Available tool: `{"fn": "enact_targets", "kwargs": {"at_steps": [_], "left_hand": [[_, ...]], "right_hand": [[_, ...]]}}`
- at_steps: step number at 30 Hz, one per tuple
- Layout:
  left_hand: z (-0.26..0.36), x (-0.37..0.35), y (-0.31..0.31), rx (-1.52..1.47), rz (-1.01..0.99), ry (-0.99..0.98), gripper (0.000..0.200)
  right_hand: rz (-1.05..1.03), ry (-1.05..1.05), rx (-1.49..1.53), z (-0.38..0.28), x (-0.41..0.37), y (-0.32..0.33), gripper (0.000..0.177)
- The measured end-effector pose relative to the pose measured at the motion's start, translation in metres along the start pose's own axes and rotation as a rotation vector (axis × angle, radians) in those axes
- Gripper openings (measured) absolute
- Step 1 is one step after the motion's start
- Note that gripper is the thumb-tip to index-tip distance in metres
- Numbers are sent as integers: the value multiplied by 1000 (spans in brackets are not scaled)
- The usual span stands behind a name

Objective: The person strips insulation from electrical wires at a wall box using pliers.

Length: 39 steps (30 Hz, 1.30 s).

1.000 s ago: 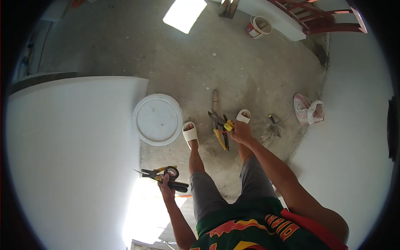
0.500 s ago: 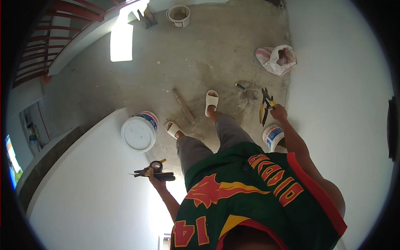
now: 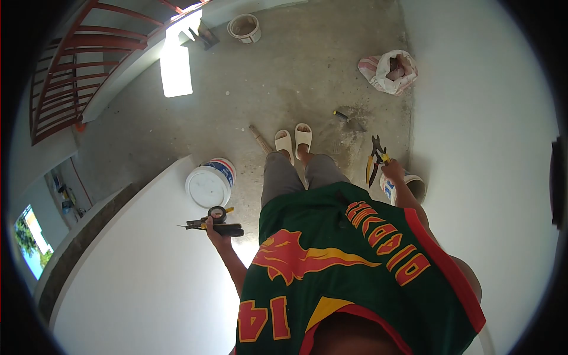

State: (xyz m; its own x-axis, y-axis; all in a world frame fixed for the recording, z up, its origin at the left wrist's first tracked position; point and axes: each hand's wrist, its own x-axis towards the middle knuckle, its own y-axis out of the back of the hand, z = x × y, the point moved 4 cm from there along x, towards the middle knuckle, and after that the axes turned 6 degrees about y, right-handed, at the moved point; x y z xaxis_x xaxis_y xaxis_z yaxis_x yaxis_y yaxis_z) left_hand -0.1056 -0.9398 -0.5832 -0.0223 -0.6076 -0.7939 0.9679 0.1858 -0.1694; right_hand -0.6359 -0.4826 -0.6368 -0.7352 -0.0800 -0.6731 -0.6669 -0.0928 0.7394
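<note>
My left hand (image 3: 218, 235), in front of the white wall, is closed around a bundle of tools. In it are a black-handled tool (image 3: 232, 230) with a thin pointed tip, a roll of black tape (image 3: 217, 208) and something with a yellow end (image 3: 230, 209). My right hand (image 3: 393, 171) grips pliers (image 3: 375, 155) with yellow and black handles, their jaws pointing away from me. More than one tool may be in this bundle; the overlap hides it. Just beyond my right wrist stands an open paint bucket (image 3: 419, 188).
A lidded bucket (image 3: 208, 188) stands by the low wall at left. A trowel (image 3: 350, 121) and a wood piece (image 3: 259, 139) lie on the concrete floor. Farther off are a sack (image 3: 384, 72) by the right wall, another bucket (image 3: 245, 28) and a red railing (image 3: 106, 41).
My left foot has come back beside the right one, so both slippers now stand together. Both hands keep their tools; the view has shifted slightly.
</note>
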Motion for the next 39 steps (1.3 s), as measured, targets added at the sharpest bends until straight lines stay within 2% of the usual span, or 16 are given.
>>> {"fn": "enact_targets", "kwargs": {"at_steps": [2, 5, 6, 14, 17, 18, 20, 23, 26, 29, 30, 31, 33, 34, 37, 39], "left_hand": [[5, 7, -14, -17, -60, 27, 16], [14, 3, -75, -31, -245, 33, 17], [9, 4, -62, -105, -323, 22, 15], [27, 52, -161, -214, -655, 135, 18], [33, 99, -188, -36, -656, 223, 19], [40, 95, -212, 41, -640, 153, 12], [48, 100, -245, 230, -734, 142, 9], [30, 108, -290, 269, -862, 166, 19], [3, 99, -331, 317, -982, 68, 44], [-27, 80, -360, 287, -1110, 84, 51], [-32, 72, -365, 385, -1077, 122, 66], [-44, 68, -366, 388, -1075, 190, 70], [-62, 60, -373, 387, -1053, 296, 78], [-60, 48, -382, 336, -1211, 229, 85], [-83, 35, -383, 258, -1108, 277, 86], [-105, 24, -384, 342, -1024, 317, 77]], "right_hand": [[-15, -13, 6, -13, -6, 5, 34], [10, 22, 16, -39, -11, 27, 32], [45, 44, 26, -41, -27, 22, 31], [216, 202, 69, -147, -37, 65, 29], [297, 160, 87, -197, -51, 85, 29], [314, 201, 108, -207, -56, 97, 28], [313, 335, 173, -250, -63, 111, 26], [123, 494, 204, -305, -70, 135, 25], [-194, 519, 546, -362, -105, 162, 24], [-235, 671, 550, -383, -102, 157, 23], [-186, 726, 526, -389, -98, 158, 23], [-137, 789, 498, -393, -97, 160, 23], [-180, 770, 530, -391, -87, 160, 23], [-210, 769, 548, -391, -84, 158, 24], [-226, 789, 409, -377, -75, 162, 22], [-149, 872, 272, -359, -66, 157, 24]]}}
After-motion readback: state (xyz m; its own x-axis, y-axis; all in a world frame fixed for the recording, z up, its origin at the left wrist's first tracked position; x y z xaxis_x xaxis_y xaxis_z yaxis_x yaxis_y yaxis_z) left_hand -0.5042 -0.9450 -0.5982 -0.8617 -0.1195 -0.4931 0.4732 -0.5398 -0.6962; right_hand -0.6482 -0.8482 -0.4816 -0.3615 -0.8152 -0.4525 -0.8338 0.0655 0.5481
